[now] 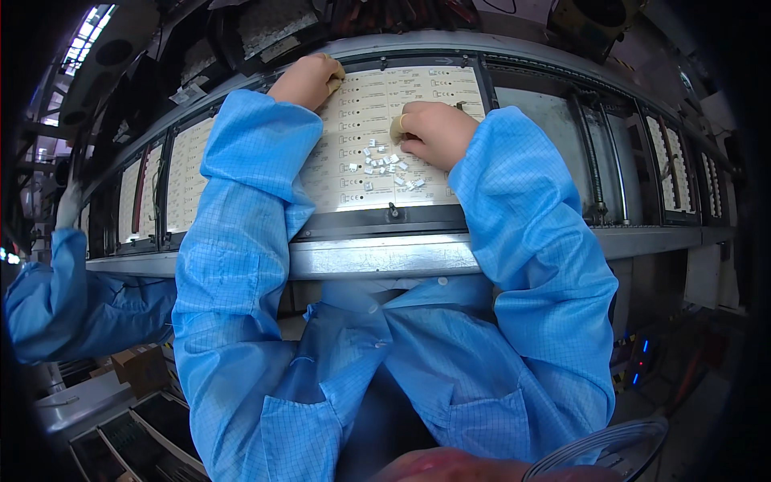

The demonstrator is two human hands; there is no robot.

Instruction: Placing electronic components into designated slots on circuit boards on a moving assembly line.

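Observation:
A pale printed panel [345, 173] lies in a black frame in front of me, marked off in repeating rows. Small white connectors [385, 165] lie in a loose heap on its middle and lower part, with a few apart from the rest. My left hand [309, 83], with pale covers on its fingertips, is at the panel's far left corner; its fingers are bent together, and what they pinch is hidden. Just beyond the heap, my right hand [438, 132] is closed, its covered thumb and fingers pressed together low over the panel. Anything between them is too small to make out.
A metal rail [385, 257] runs along the near side of the conveyor line. More framed panels [190, 165] stand to the left. On the right is a threaded rod [590, 153]. Bins of small parts [269, 32] sit behind. A co-worker's gloved hand [71, 205] is at far left.

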